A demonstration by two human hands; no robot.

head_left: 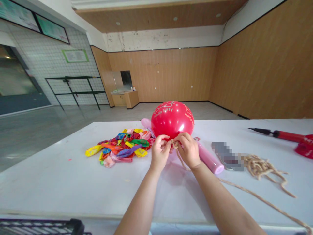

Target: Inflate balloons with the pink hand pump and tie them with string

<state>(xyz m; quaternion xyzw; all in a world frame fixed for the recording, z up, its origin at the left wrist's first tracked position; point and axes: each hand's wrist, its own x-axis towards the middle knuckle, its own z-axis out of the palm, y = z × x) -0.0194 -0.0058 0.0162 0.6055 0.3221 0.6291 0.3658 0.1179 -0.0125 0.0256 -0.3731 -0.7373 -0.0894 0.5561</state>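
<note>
An inflated red balloon [172,118] with "hello kitty" lettering stands on the far side of my hands, its neck toward me. A beige cord [180,159] is looped at the neck and hangs toward the table. My left hand [160,152] is closed in a pinch at the neck and cord; my fingers hide exactly which part it grips. On the other side of the loop, my right hand [188,150] pinches the cord between thumb and fingers. Beneath my right forearm the cord's long tail [259,196] runs out to the right front edge.
Uninflated balloons [124,145] lie in a colourful pile left of my hands on the white table [80,189]. Rightward are a pink-purple cylinder [210,159], a blurred flat object [227,156], a cord bundle [261,166] and a red hand pump [288,135]. A black rack [39,227] shows lower left.
</note>
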